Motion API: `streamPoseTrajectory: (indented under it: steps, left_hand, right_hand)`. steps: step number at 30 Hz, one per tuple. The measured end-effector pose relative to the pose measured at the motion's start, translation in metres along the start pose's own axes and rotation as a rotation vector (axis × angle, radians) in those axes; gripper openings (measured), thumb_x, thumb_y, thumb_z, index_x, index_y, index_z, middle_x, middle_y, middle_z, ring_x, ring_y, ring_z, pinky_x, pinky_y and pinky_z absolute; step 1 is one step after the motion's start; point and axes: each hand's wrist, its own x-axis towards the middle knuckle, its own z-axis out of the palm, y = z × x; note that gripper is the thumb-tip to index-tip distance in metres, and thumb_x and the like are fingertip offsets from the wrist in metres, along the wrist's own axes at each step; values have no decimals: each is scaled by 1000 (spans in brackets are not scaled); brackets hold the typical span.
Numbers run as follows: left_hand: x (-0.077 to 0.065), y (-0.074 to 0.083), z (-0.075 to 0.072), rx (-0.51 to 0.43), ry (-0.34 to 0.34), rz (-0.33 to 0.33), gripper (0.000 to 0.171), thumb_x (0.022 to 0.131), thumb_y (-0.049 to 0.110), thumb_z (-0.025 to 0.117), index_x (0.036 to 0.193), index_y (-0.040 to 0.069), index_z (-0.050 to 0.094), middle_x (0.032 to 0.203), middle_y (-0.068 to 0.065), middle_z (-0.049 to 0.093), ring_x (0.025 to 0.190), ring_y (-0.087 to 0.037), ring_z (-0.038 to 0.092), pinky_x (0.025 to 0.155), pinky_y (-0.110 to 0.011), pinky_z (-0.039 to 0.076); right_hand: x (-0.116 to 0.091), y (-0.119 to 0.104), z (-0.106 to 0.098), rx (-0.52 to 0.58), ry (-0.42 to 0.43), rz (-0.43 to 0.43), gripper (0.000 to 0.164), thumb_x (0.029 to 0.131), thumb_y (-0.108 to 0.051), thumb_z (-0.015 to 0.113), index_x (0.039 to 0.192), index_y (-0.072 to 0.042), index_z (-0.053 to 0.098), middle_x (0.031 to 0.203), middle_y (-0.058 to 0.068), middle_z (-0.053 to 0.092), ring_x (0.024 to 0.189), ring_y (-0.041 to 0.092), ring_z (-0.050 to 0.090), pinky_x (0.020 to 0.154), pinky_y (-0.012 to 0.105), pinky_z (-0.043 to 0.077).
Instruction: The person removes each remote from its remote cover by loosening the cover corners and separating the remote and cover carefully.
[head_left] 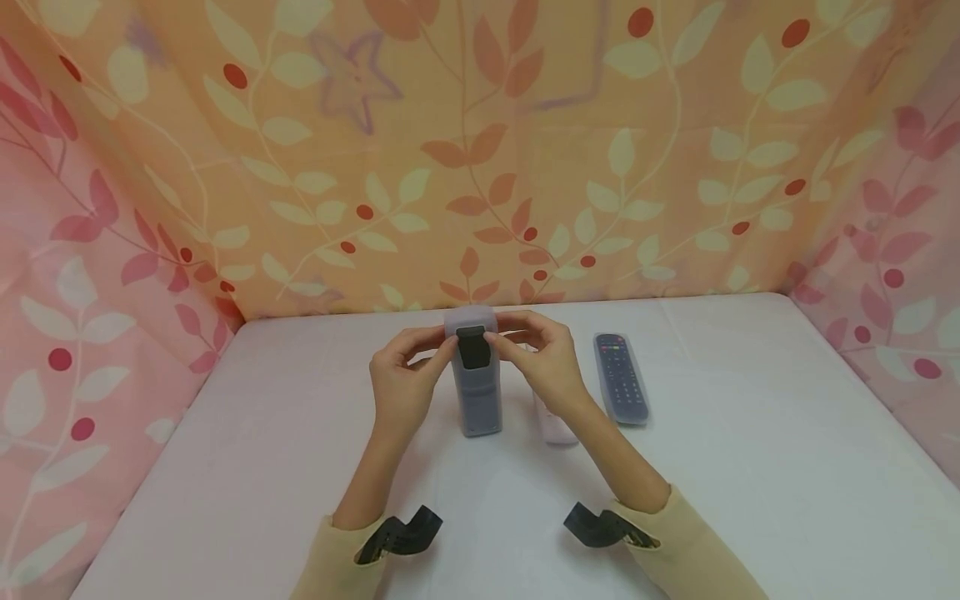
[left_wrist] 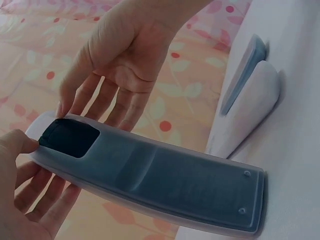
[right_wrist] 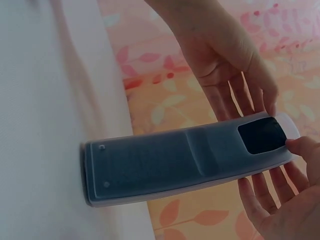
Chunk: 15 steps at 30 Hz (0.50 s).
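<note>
Head view: the fingers [head_left: 512, 352] of the left hand [head_left: 397, 383] and right hand [head_left: 553, 362] pinch the upper part of a remote [head_left: 480, 410], thumbs at the top corners of its dark panel [head_left: 474, 350], the others slightly spread along and behind its edges. A translucent cover [head_left: 471, 316] wraps the remote, its opening exposing the panel. The remote stands tilted, lower end on the table [head_left: 262, 458]. Just right of the remote lies a white object [head_left: 557, 430], partly hidden by the right hand; farther right, a second remote [head_left: 621, 379] lies keys up. Behind the remote hangs a leaf-patterned cloth [head_left: 465, 125].
</note>
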Motion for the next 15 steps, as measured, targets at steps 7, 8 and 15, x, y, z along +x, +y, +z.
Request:
streamPoseTrajectory:
  steps: [7,8,15]
  left_hand:
    - [0,1,1,-1,12,32,14,88,-9,79,102,-10,79,99,-24,75,86,-6,74,71,-21,62]
    - [0,1,1,-1,13,34,14,88,-9,79,102,-10,79,99,-24,75,86,-6,74,71,-22,62]
    - [1,1,1,18,26,36,12,90,-11,76,102,-13,77,95,-26,74,78,-4,73,70,-25,63]
  right_hand:
    - [0,2,0,-26,30,-28,25,95,0,76,119,7,74,115,19,74,92,17,72,81,29,64]
    - [0,1,1,-25,34,-25,24,95,0,76,118,7,74,114,19,74,91,17,72,80,29,64]
    - [-1,-1,1,-44,49,-39,22,95,1,76,115,7,75,110,19,76,85,12,71,77,27,64]
